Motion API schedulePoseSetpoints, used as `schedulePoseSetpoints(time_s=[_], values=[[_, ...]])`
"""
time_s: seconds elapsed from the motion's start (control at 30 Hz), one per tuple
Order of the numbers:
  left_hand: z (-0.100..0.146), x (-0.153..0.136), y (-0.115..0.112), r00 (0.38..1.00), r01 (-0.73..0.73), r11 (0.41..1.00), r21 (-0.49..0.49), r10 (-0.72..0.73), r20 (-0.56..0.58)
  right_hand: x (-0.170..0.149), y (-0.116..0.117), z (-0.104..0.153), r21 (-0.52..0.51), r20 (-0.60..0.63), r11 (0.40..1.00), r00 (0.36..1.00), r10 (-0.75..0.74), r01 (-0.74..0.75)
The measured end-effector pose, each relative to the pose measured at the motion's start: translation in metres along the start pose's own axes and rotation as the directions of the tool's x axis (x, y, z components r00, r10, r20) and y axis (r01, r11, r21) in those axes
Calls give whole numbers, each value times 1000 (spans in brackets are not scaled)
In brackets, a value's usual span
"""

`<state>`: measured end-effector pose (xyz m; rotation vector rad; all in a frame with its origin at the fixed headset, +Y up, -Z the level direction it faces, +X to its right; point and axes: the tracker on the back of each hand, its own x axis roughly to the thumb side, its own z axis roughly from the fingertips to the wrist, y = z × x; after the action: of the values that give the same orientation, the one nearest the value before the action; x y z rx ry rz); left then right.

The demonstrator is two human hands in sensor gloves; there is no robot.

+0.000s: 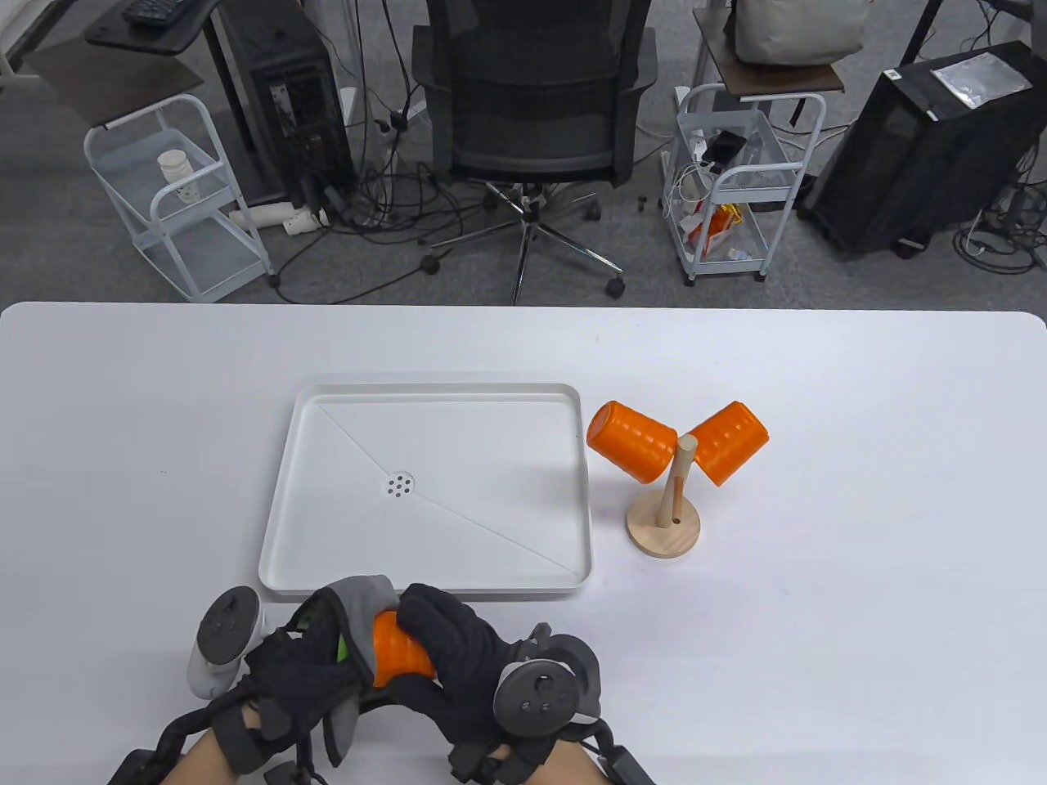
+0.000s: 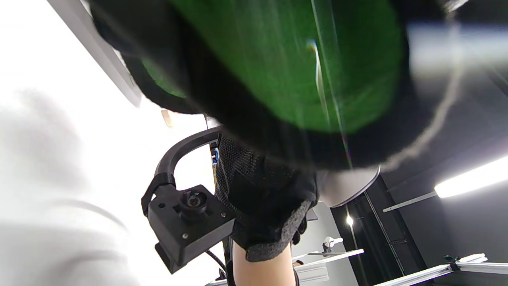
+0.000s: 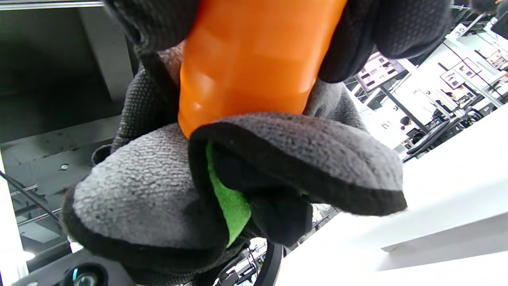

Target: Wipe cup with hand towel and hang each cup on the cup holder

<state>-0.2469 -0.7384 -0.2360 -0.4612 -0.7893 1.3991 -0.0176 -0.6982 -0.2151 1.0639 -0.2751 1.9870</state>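
Observation:
An orange ribbed cup (image 1: 398, 661) (image 3: 254, 59) is held low over the table's front edge, just in front of the tray. My right hand (image 1: 454, 646) grips it from the right, fingers curled over its top. My left hand (image 1: 303, 670) holds a grey hand towel (image 1: 364, 609) (image 3: 166, 186) with black trim and a green patch, wrapped against the cup's left end. The towel (image 2: 285, 59) fills the top of the left wrist view. Two more orange cups (image 1: 631, 440) (image 1: 730, 441) hang on the wooden cup holder (image 1: 664, 523) right of the tray.
A white drain tray (image 1: 327, 425) lies in the middle of the white table (image 1: 859, 638), directly beyond my hands. Past the table's far edge stand an office chair (image 1: 532, 106), two wire carts and computer towers on the floor.

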Motion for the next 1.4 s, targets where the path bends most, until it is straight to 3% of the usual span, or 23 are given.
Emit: schedulePoseSetpoints(time_s=[0.17,0.47,0.87,1.07,1.2,1.4], values=[[0,4,-2,999,46,999,-9,-46,3,-1,-1,0,-12,-35,1000,999,8,-8],[1,19,-7,967,253,967,-22,-253,32,-9,-5,1,-63,-209,986,964,-165,156],[3,36,-18,820,566,824,-19,-560,115,-31,-2,7,-136,-462,879,755,-464,457],[3,32,-15,867,486,874,13,-485,114,-25,-5,5,-133,-381,909,826,-415,395],[2,25,-10,914,393,919,22,-393,101,-15,-7,3,-109,-261,960,925,-277,257],[2,19,-4,947,305,952,34,-307,94,-5,-6,1,-80,-145,986,977,-156,146]])
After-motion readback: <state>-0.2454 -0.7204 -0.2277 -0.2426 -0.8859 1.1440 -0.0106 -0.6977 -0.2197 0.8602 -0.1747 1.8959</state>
